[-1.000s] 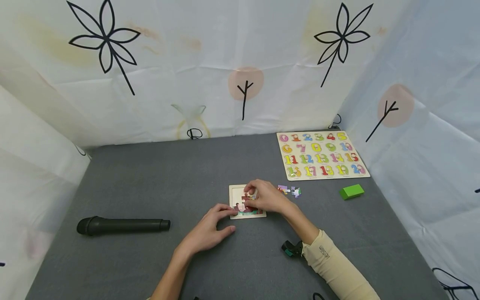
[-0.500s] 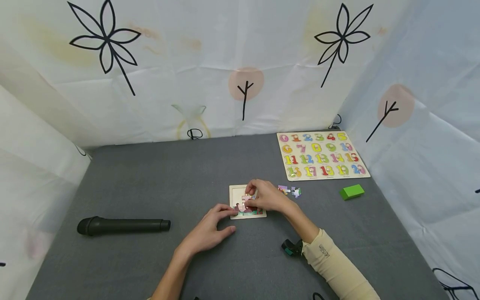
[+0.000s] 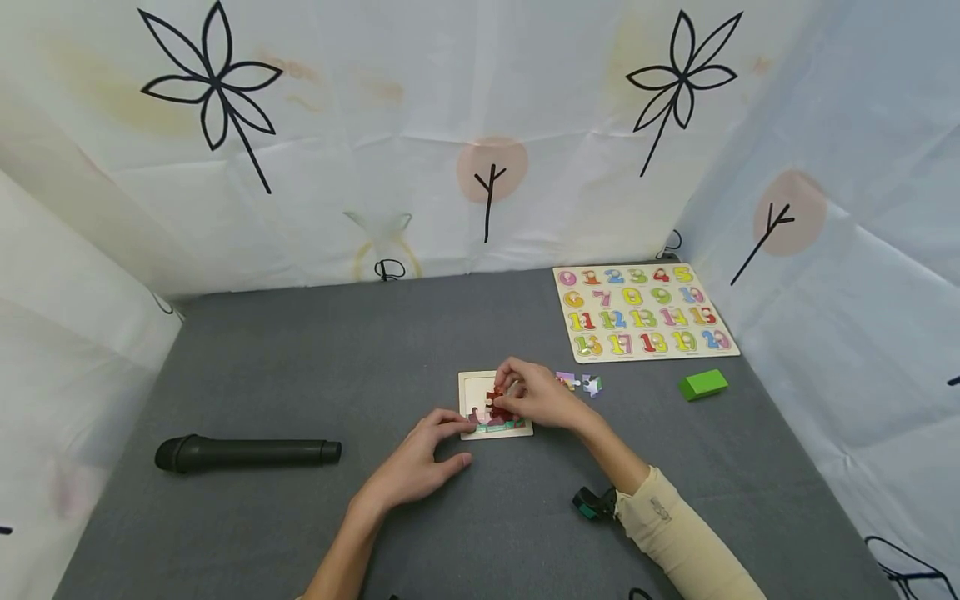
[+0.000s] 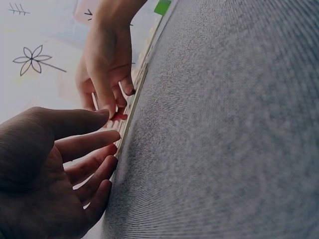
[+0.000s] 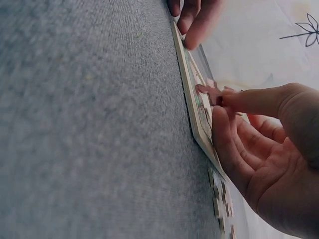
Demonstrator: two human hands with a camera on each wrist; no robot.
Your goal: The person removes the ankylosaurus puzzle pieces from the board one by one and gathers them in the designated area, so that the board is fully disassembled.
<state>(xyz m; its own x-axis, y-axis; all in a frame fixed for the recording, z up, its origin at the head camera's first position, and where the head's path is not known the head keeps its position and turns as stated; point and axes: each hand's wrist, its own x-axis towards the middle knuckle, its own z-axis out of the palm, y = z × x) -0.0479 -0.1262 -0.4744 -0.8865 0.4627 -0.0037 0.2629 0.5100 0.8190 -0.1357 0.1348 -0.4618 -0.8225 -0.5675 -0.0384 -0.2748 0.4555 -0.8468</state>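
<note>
A small square jigsaw tray point(image 3: 472, 383) with a pale wooden rim lies mid-table, its lower part filled with coloured pieces. Above it my right hand point(image 3: 536, 398) pinches a reddish-brown puzzle piece point(image 5: 213, 93) between thumb and finger; in the right wrist view the piece is tilted up off the tray. My left hand point(image 3: 420, 457) rests its fingertips on the tray's left edge, fingers fairly straight and thumb apart. Loose puzzle pieces point(image 3: 592, 384) lie just right of the tray, partly behind my right hand.
A number puzzle board point(image 3: 645, 312) lies at the back right, with a green block point(image 3: 703, 384) in front of it. A black microphone point(image 3: 247, 452) lies at the left. White printed cloth walls point(image 3: 420, 100) surround the table.
The reddish-brown piece has been lifted and tilted up from the tray by my right hand, whose wrist has shifted slightly right. My left hand stays in place.
</note>
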